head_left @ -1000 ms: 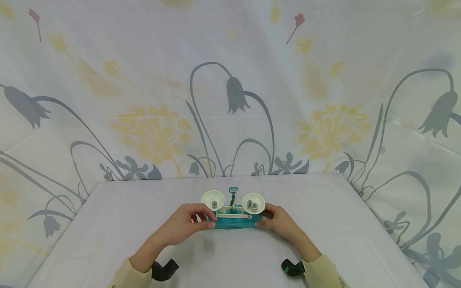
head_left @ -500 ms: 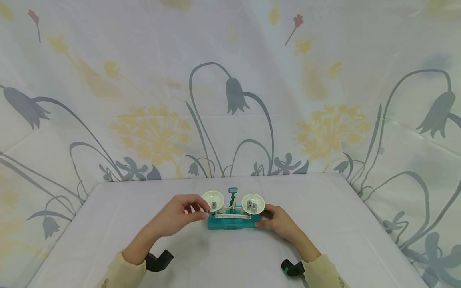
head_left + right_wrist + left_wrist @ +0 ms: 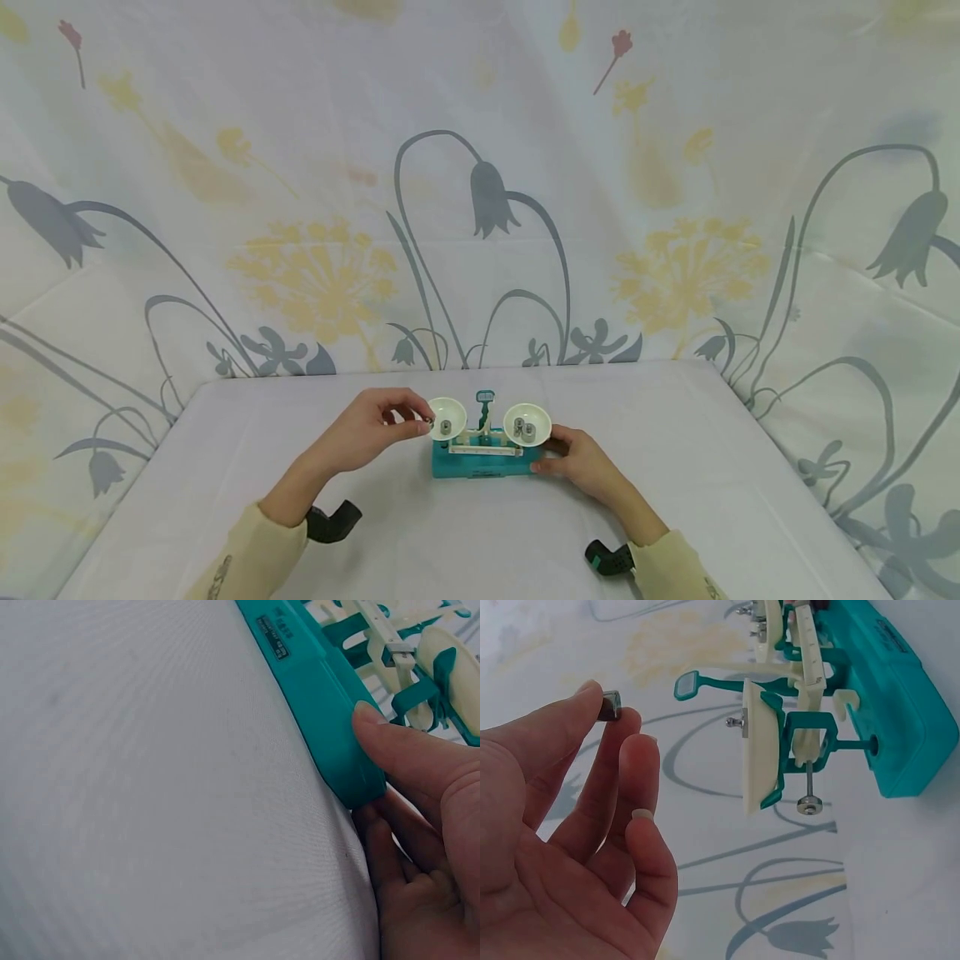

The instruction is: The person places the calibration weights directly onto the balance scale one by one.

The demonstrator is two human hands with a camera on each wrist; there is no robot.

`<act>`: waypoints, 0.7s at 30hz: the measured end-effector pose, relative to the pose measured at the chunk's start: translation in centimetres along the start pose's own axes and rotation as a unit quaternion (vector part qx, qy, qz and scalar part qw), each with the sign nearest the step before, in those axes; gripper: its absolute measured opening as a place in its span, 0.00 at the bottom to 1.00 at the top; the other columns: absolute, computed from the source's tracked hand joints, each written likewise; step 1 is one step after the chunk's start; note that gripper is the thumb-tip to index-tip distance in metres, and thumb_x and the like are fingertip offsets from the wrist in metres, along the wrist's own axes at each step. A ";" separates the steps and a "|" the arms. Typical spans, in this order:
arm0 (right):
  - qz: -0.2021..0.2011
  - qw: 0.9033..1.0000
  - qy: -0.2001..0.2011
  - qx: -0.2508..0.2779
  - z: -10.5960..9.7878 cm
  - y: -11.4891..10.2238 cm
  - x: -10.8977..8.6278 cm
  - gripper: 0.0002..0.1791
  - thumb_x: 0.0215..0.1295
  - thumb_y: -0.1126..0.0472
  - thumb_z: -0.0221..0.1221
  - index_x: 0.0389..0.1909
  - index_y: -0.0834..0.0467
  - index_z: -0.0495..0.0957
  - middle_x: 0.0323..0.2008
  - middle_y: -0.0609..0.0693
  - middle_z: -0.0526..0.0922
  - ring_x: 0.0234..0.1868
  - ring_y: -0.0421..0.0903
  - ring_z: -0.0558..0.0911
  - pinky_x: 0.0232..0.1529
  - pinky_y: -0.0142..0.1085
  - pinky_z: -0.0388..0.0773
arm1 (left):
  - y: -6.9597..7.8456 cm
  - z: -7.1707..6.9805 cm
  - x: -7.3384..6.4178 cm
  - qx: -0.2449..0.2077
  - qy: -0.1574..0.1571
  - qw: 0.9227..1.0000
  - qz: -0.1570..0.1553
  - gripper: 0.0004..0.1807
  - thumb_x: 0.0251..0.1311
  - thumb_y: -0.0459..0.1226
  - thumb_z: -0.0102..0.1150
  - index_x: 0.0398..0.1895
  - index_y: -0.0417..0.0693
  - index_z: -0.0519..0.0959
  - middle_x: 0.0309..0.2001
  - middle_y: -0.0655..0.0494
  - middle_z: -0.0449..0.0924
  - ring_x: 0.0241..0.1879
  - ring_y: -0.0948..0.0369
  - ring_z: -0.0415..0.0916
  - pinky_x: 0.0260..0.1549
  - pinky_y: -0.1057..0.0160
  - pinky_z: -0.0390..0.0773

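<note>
A teal balance scale (image 3: 487,467) with two cream pans stands on the table. One small metal weight (image 3: 446,427) sits in the left pan (image 3: 459,411). Two more weights (image 3: 525,430) are in the right pan (image 3: 540,412). My left hand (image 3: 371,433) is at the outer edge of the left pan. Between its thumb and a fingertip it pinches a small dark metal weight (image 3: 610,706), held apart from the pan in the left wrist view. My right hand (image 3: 577,460) grips the right end of the scale's base, thumb on the front face (image 3: 367,716); its other fingertips are partly hidden.
A white cloth covers the table (image 3: 480,542). Behind it hangs a flower-printed curtain (image 3: 480,250). An adjusting nut (image 3: 809,805) sticks out from the beam's left end. Black wrist mounts (image 3: 333,523) are strapped on at both sleeves.
My left hand has moved from the base's front left corner, first leftward, then away from me to beside the left pan, carrying the weight. My right hand stays on the base.
</note>
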State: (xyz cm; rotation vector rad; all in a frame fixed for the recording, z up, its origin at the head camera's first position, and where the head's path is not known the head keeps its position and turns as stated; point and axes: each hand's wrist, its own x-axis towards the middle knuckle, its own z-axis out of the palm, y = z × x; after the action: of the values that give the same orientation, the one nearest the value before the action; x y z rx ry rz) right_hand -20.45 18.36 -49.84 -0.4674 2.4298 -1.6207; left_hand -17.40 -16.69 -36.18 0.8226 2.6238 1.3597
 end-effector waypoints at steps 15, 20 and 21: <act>-0.004 1.000 0.001 -0.004 0.0 -0.3 -0.1 0.34 0.55 0.61 0.73 0.62 0.66 0.74 0.59 0.58 0.78 0.61 0.58 0.76 0.63 0.51 0.71 | -1.0 -0.4 2.2 0.003 -0.007 1.000 -0.017 0.03 0.64 0.40 0.65 0.39 0.54 0.84 0.38 0.61 0.81 0.39 0.58 0.77 0.36 0.59 0.77; -0.003 1.000 0.000 -0.011 0.0 -0.3 0.0 0.32 0.56 0.65 0.71 0.62 0.69 0.73 0.59 0.62 0.78 0.61 0.62 0.76 0.63 0.55 0.70 | -1.5 -0.5 3.0 0.008 -0.017 1.000 -0.024 0.02 0.64 0.39 0.65 0.38 0.55 0.83 0.39 0.61 0.81 0.40 0.58 0.77 0.35 0.57 0.78; -0.004 1.000 0.000 -0.013 0.0 -0.3 0.0 0.32 0.56 0.65 0.71 0.62 0.70 0.73 0.59 0.63 0.78 0.61 0.62 0.75 0.63 0.56 0.70 | -1.6 -0.5 3.1 0.010 -0.019 0.999 -0.024 0.02 0.64 0.39 0.65 0.38 0.55 0.83 0.39 0.61 0.81 0.40 0.57 0.77 0.35 0.57 0.78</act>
State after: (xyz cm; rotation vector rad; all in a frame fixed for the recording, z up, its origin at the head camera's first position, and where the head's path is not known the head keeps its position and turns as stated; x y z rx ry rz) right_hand -20.42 18.20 -49.58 -0.4810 2.4548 -1.5942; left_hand -20.91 -16.28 -36.52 0.7738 2.6139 1.2951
